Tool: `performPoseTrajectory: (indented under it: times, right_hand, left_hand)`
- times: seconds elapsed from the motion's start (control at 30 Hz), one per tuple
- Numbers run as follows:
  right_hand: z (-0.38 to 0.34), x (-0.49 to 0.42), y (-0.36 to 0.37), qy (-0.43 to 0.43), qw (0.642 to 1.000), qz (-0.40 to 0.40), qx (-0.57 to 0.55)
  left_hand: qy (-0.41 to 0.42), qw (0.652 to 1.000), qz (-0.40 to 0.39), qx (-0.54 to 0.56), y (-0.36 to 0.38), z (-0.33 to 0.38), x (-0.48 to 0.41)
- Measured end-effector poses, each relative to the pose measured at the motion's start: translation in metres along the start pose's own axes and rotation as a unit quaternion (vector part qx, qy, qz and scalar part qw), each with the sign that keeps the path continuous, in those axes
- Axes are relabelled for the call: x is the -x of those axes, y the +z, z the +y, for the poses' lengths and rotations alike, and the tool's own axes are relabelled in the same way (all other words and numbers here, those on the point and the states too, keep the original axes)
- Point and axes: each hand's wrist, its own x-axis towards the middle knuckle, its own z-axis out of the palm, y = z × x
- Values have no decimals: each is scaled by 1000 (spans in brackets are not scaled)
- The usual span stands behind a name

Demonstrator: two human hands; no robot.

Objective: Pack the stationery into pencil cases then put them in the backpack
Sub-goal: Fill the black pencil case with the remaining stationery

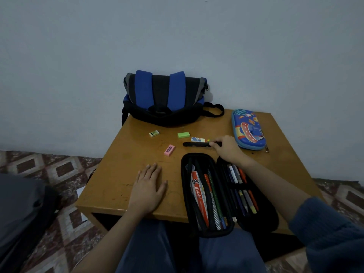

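A black pencil case (228,231) lies open at the table's front edge, with pens, pencils and a ruler inside. Just beyond it my right hand (226,149) pinches one end of a black pen (195,144) that lies on the table. My left hand (149,186) rests flat on the wood, left of the case. Loose erasers lie further back: pink (169,150), green (183,134), a small white-green one (154,133) and a printed white one (199,139). A closed blue cartoon pencil case (248,132) sits at the right. The blue and black backpack (165,97) stands against the wall.
The small wooden table (118,178) stands against a pale wall, over a patterned floor (59,168). A dark bag or cushion (21,211) lies on the floor at the left. My knees are under the table's front edge.
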Motion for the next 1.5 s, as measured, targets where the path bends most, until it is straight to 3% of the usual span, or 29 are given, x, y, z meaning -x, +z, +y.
performPoseTrajectory:
  times: [0.13,0.2,0.37,0.43,0.73,0.87,0.97,1.27,1.5]
  right_hand:
    - [-5,5,-5,70,973,39,-215]
    - [-9,8,-10,120,924,54,-359]
    - [-12,12,-32,164,805,43,-568]
    - [-9,17,-39,153,787,9,-598]
    - [-4,37,-33,158,837,-30,-523]
    - [-7,40,-27,165,841,-6,-514]
    - [-14,42,-25,166,851,23,-498]
    - [-21,38,-13,143,885,90,-434]
    - [-35,43,4,94,930,68,-348]
  left_hand:
    - [1,1000,-3,-2,1,-1,0]
    - [0,1000,-3,-2,0,-1,0]
    - [-5,1000,-17,-11,-1,1,0]
    - [-4,1000,-16,-10,-3,3,0]
    - [-30,998,-54,6,-25,19,-6]
    - [-4,993,-5,114,-36,46,-2]
    - [9,980,-43,195,-33,70,7]
    - [11,987,-84,139,-31,80,5]
    - [-34,945,-123,302,-37,76,1]
